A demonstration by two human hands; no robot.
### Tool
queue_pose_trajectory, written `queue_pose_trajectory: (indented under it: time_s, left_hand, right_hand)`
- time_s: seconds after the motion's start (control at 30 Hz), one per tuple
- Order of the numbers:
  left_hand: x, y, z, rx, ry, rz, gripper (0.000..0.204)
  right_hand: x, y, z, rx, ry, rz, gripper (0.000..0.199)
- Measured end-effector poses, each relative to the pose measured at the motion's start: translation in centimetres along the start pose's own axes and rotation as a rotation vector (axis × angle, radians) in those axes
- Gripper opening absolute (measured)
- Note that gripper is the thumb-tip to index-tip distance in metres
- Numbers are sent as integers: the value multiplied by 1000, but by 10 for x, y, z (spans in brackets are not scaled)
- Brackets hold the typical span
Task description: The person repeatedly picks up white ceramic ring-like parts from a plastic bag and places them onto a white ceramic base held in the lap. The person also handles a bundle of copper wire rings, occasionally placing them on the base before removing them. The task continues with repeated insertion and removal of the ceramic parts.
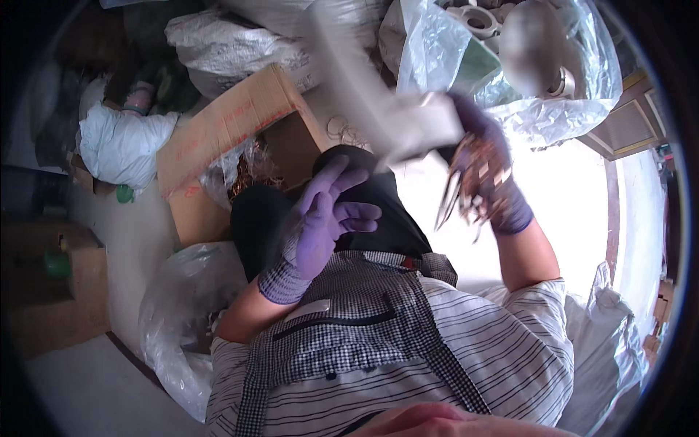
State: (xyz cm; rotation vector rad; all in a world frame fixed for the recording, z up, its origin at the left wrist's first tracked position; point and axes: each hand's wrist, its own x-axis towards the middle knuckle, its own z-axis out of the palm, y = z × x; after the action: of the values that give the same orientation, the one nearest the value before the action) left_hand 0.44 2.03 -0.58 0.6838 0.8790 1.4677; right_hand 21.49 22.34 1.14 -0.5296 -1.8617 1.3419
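Observation:
My left hand (325, 218), in a purple knitted glove, is raised over my lap with its fingers spread and nothing in them. On the right, my gloved right hand (502, 156) is closed and partly smeared by motion. A bunch of copper-coloured metal strips (475, 178) dangles from it, some ends hanging below the palm. At its fingers is a pale grey L-shaped piece (408, 127), long and strongly blurred, reaching up and to the left; its kind cannot be made out.
Ahead to the left, an open cardboard box (218, 135) holds copper-coloured wire scraps (251, 175). A clear plastic bag (437, 54) at the far right contains white rolls (477, 22) and a blurred pale rounded thing (535, 47). White sacks (233, 54) lie behind; another plastic bag (189, 313) is near left.

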Motion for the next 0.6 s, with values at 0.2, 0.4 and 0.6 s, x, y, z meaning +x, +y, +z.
queue_pose_trajectory:
  time_s: [0.2, 0.4, 0.6]
  left_hand:
    - [-10, -16, -30, 36, 369, -187, 54]
    - [-43, -40, -54, 4, 301, -101, 57]
    - [-108, -21, -75, 620, 445, 154, 46]
  right_hand:
    - [103, 55, -222, -168, 461, -64, 51]
    - [134, 82, -264, -774, 494, 151, 47]
    - [98, 40, -173, -623, 235, -93, 44]
